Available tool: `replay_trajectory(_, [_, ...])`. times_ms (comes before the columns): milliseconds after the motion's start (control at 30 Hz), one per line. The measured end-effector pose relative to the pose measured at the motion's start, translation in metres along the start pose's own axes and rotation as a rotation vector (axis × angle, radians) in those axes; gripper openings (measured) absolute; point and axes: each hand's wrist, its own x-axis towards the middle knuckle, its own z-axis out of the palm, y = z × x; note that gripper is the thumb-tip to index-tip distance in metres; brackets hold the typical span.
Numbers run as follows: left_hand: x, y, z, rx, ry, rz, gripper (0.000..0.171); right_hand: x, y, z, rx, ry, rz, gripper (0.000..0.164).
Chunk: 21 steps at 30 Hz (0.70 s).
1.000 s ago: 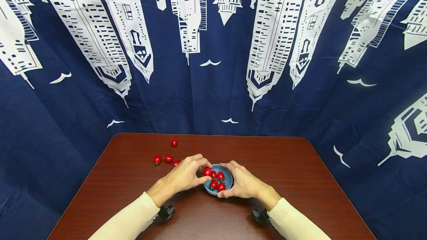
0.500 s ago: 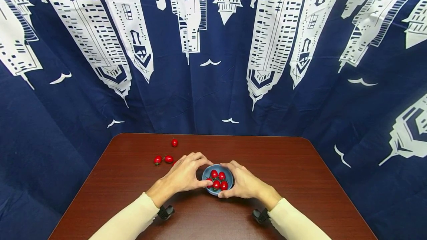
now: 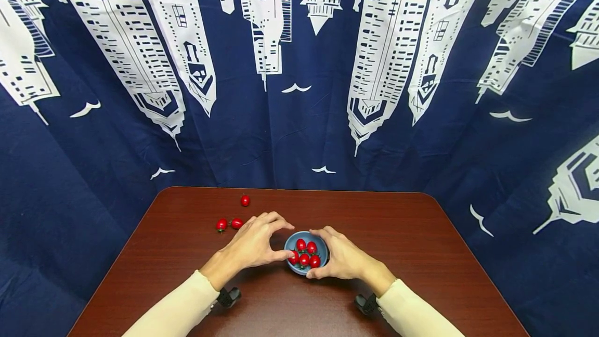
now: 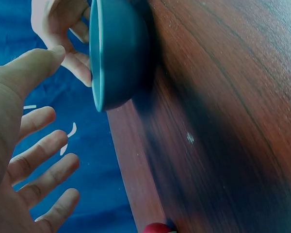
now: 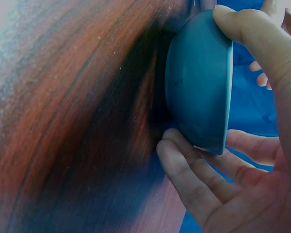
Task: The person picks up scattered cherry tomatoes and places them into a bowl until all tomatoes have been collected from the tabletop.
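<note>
A small blue bowl stands on the table with several red cherry tomatoes inside. My right hand holds the bowl from the right, thumb at the near rim and fingers round the far side. In the right wrist view the thumb presses the rim of the bowl while fingers support its wall. My left hand is at the bowl's left side, fingers spread and nothing held. Its thumb overlaps the left rim in the head view. The left wrist view shows those fingers apart from the bowl.
Left of the bowl lie two cherry tomatoes, one beside the other. Another tomato sits near the far edge of the brown table. A blue curtain with white buildings hangs behind.
A tomato at the left hand's fingertips has been let go into the bowl. The left hand then opened wider and moved slightly left, while the right hand kept hold of the bowl.
</note>
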Motion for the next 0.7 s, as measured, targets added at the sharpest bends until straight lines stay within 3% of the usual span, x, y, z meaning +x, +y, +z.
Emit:
replay_trajectory(333, [-0.005, -0.012, -0.006, 0.018, 0.012, -0.044, 0.064, 0.0, 0.001, 0.0, -0.001, 0.004, 0.011, 0.108])
replay_trajectory(700, [-0.021, -0.039, -0.013, 0.019, 0.02, -0.134, 0.067, -0.002, 0.001, -0.002, 0.012, 0.005, 0.007, 0.107])
